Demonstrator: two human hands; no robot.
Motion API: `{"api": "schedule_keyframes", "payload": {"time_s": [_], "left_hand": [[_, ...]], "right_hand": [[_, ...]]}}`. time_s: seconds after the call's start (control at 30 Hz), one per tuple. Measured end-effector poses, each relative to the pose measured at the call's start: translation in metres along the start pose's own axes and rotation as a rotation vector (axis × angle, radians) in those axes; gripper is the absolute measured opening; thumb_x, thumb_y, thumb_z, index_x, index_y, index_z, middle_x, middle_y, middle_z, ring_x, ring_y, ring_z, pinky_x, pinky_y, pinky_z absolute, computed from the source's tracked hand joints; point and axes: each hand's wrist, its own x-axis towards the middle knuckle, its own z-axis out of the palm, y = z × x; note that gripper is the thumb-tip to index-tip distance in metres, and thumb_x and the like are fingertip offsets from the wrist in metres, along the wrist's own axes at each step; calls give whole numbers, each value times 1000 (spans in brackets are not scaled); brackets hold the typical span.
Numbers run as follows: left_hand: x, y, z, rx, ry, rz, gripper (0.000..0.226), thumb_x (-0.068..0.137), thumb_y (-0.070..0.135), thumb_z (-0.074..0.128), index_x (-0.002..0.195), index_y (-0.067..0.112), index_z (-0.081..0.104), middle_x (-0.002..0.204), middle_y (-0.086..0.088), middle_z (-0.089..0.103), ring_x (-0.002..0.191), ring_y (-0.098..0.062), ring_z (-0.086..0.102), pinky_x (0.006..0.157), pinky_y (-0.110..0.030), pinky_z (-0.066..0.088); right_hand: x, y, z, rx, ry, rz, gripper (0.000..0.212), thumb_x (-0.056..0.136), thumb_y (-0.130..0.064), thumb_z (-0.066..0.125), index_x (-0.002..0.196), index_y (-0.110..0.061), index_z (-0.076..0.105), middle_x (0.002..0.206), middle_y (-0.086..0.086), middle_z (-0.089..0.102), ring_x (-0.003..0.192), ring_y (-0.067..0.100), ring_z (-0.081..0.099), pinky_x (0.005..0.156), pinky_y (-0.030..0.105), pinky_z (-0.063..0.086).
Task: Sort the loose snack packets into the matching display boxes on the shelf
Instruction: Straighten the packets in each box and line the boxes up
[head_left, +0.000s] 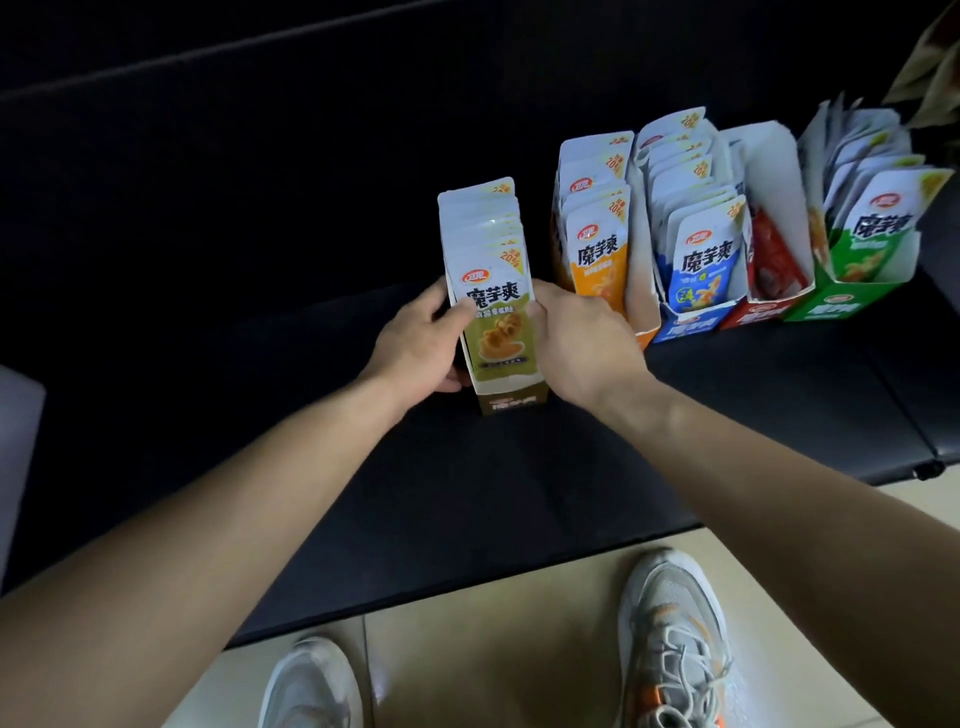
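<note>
1. Display boxes of snack packets stand on the black table (519, 467), which fills most of my feed. Its front edge runs across above a pale tiled floor (493, 649).
2. Toward the table's right edge I see a row of four, pressed side by side: the orange box (645, 336), the blue box (685, 327), the red box (758, 312) and the green box (841, 301), from left to right. The orange, blue and green ones are packed with upright packets. The red one looks less full, with red packets sitting low inside it.
3. Near the middle of the table, the olive box (511, 402) stands apart from that row, just left of the orange box. It is filled front to back with upright olive packets.
4. Two grey shoes rest on the floor below the table's front edge: the left shoe (311, 686) and the right shoe (670, 639), which has orange accents.
5. The right hand (582, 343) clasps the olive box's right side. It sits in the gap between that box and the orange one, with its thumb against the front packet's edge.
6. The left hand (415, 343) clasps the box's left side, fingers curled round it and thumb laid on the front packet.
7. That front packet (498, 322) stands upright with its printed face toward me.
</note>
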Motion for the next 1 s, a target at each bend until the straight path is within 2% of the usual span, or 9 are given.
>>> {"api": "schedule_keyframes", "payload": {"time_s": [0.1, 0.23, 0.3, 0.4, 0.53, 0.67, 0.77, 0.87, 1.0], "left_hand": [[13, 11, -1, -3, 26, -41, 42, 103, 47, 46, 145, 45, 46, 119, 9, 60, 80, -25, 73, 73, -37, 64], [20, 12, -2, 115, 100, -10, 48, 99, 54, 48, 145, 42, 44, 124, 8, 64, 89, -22, 73, 81, -42, 62], [15, 10, -2, 217, 268, 121, 51, 96, 55, 52, 141, 33, 47, 126, 10, 63, 100, -15, 68, 90, -44, 57], [-5, 12, 8, 235, 412, 325, 34, 96, 39, 60, 127, 27, 54, 123, 15, 57, 93, -5, 61, 85, -37, 55], [-28, 12, 26, 332, 357, 483, 27, 93, 32, 64, 119, 27, 56, 113, 20, 47, 97, -4, 53, 78, -26, 46], [-36, 7, 40, 411, 254, 497, 31, 88, 40, 67, 116, 27, 61, 106, 21, 51, 89, 4, 46, 77, -13, 36], [-37, -3, 51, 476, 186, 468, 42, 84, 52, 70, 119, 30, 61, 103, 18, 55, 98, -1, 51, 79, -20, 40], [-41, -9, 58, 501, 152, 447, 41, 84, 54, 70, 117, 31, 64, 98, 17, 54, 98, -5, 52, 78, -25, 45], [-42, -13, 62, 492, 143, 448, 35, 86, 51, 70, 114, 31, 65, 97, 17, 53, 96, -7, 53, 75, -24, 44]], "right_hand": [[20, -3, -5, -19, 42, -30, 28, 106, -32, 37, 120, -19, 57, 97, 7, 65, 90, 33, 63, 65, 36, 40], [5, 16, -18, -55, 394, -104, 27, 99, -27, 47, 122, -20, 60, 115, 3, 61, 96, 29, 61, 69, 35, 43], [-16, 34, -16, -121, 359, -86, 27, 94, -23, 53, 119, -16, 62, 109, 7, 63, 93, 32, 61, 66, 32, 38], [-41, 54, -4, -271, 186, -110, 40, 85, -24, 48, 121, -15, 63, 101, 7, 68, 95, 35, 63, 76, 39, 47], [-65, 53, -3, -169, 43, -168, 45, 79, -30, 36, 106, -21, 71, 101, -1, 71, 95, 27, 64, 79, 38, 49], [-89, 44, -12, -120, -81, -230, 39, 80, -36, 34, 93, -30, 70, 93, -10, 72, 85, 22, 68, 71, 36, 54], [-86, 44, -33, -79, 107, -221, 31, 83, -37, 39, 98, -30, 66, 96, -8, 69, 86, 24, 67, 68, 38, 56], [-55, 49, -58, -68, 415, -255, 43, 86, -23, 56, 128, -14, 60, 121, 8, 61, 108, 29, 57, 87, 37, 49], [-17, 55, -63, -195, 328, -325, 58, 82, -23, 67, 137, -10, 51, 128, 11, 54, 115, 32, 52, 94, 46, 44]]}}
